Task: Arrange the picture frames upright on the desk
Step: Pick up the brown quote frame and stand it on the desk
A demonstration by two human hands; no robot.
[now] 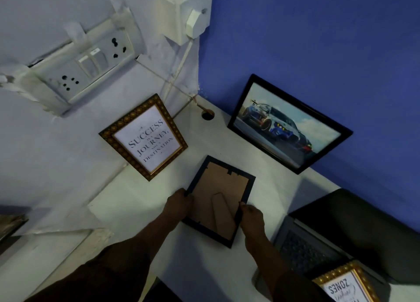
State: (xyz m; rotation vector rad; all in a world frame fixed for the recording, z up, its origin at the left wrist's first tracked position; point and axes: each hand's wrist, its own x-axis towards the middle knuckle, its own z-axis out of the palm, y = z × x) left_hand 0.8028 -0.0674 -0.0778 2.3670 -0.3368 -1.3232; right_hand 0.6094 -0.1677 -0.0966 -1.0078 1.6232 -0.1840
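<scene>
A dark frame (223,181) faces away from me, showing its brown backing board and fold-out stand. My left hand (179,202) grips its left edge and my right hand (251,215) grips its right edge, above the white desk (136,207). A gold-framed "Success is a journey" print (145,138) leans upright against the pale wall. A black-framed car picture (286,125) leans upright against the blue wall. Another gold frame (347,285) with text lies at the lower right, on the laptop's near corner.
An open laptop (336,231) sits on the right of the desk. A cable hole (208,115) is in the desk's back corner, with cords running up to a white wall box (184,13). A switch and socket panel (91,63) is on the pale wall.
</scene>
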